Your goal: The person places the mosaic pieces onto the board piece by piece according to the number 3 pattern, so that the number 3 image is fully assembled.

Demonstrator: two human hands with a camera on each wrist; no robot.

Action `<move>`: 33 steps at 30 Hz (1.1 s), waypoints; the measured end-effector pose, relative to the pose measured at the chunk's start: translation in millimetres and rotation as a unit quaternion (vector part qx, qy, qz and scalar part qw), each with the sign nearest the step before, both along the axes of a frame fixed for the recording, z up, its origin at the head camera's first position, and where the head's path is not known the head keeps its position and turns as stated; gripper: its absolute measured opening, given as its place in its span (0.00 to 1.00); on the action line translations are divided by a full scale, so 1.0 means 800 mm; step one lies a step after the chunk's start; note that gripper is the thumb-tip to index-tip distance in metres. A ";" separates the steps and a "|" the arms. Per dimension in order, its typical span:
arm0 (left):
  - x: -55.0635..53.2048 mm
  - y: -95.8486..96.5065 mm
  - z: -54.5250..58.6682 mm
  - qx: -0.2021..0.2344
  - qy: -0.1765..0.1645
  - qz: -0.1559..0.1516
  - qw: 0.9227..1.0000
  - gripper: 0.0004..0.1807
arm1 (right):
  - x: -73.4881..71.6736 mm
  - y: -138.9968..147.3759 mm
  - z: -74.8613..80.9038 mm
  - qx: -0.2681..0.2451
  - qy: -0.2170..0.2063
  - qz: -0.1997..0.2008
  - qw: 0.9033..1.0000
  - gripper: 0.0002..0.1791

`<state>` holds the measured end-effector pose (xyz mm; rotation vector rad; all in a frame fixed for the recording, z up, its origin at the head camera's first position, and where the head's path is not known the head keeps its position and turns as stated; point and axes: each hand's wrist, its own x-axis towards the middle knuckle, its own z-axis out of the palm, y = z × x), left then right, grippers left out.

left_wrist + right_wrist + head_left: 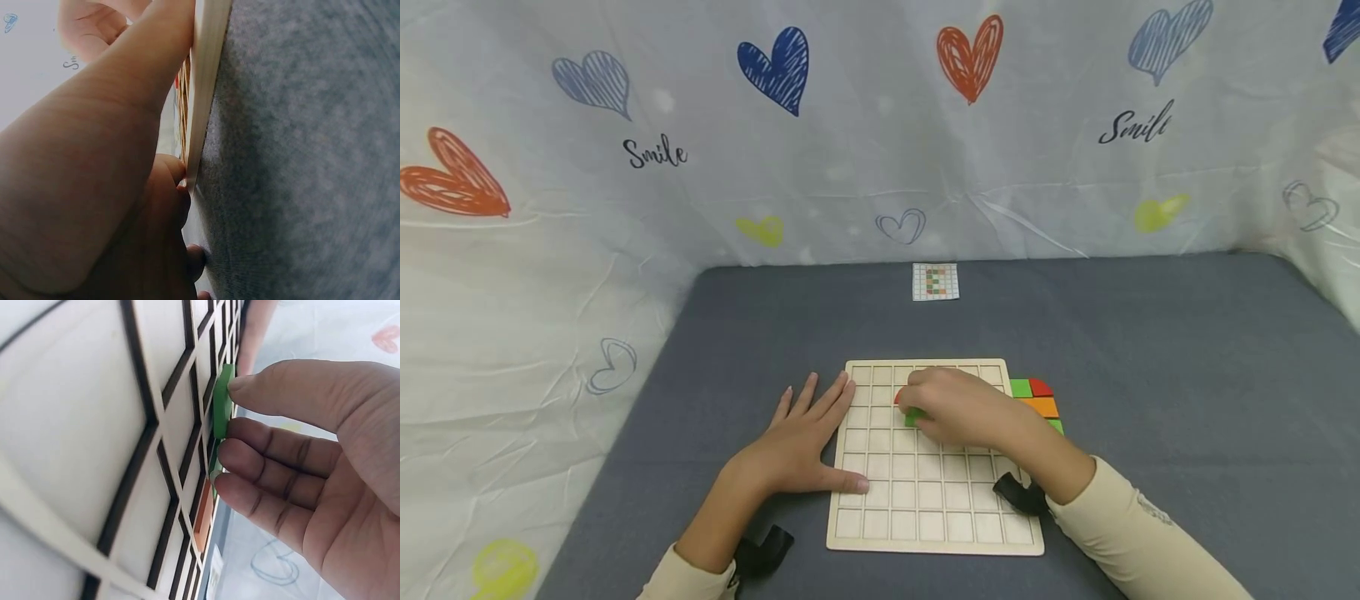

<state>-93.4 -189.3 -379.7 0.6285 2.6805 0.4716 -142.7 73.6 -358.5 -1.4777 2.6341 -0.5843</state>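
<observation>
A pale wooden grid board (932, 525) lies on the grey cloth in the head view. My left hand (797, 454) rests at its left side with fingers spread, the thumb on the board and the fingertips along the edge. Over the upper middle squares, my right hand (958, 408) pinches a green tile (222, 403) between thumb and fingers, close against the grid. Part of a red piece (898, 398) shows just left of that hand. The right wrist view also has an orange tile (202, 519) set in the grid beyond the fingertips; the hand covers other squares.
Beside the board's right edge lie loose tiles: green (1021, 388), red (1041, 387) and orange (1040, 407), partly behind the right forearm. A small printed card (936, 282) with a coloured grid lies at the back. Black straps (765, 552) hang at both wrists.
</observation>
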 end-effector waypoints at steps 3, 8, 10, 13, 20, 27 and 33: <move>0.000 -0.001 0.000 0.000 0.001 0.000 1.000 0.69 | -0.001 -0.004 -0.001 0.000 0.004 0.001 1.000 0.11; -0.001 -0.002 -0.002 0.002 0.007 -0.001 1.000 0.69 | -0.001 -0.008 -0.001 0.000 0.008 -0.008 1.000 0.12; -0.001 -0.002 -0.002 0.003 0.007 -0.001 1.000 0.69 | -0.001 -0.010 0.000 0.004 0.007 -0.013 1.000 0.11; -0.001 -0.002 -0.002 0.005 0.007 -0.001 1.000 0.69 | 0.000 -0.014 -0.001 0.009 0.008 -0.017 1.000 0.10; -0.001 -0.002 -0.004 0.001 0.012 -0.003 1.000 0.69 | 0.000 -0.022 -0.007 0.013 0.025 -0.012 1.000 0.13; 0.000 -0.001 -0.003 0.002 0.010 -0.001 1.000 0.69 | 0.003 -0.023 -0.009 0.013 0.045 -0.012 0.999 0.12; 0.000 -0.001 -0.003 0.001 0.012 0.000 1.000 0.69 | 0.008 -0.018 -0.010 0.015 0.056 -0.012 0.998 0.07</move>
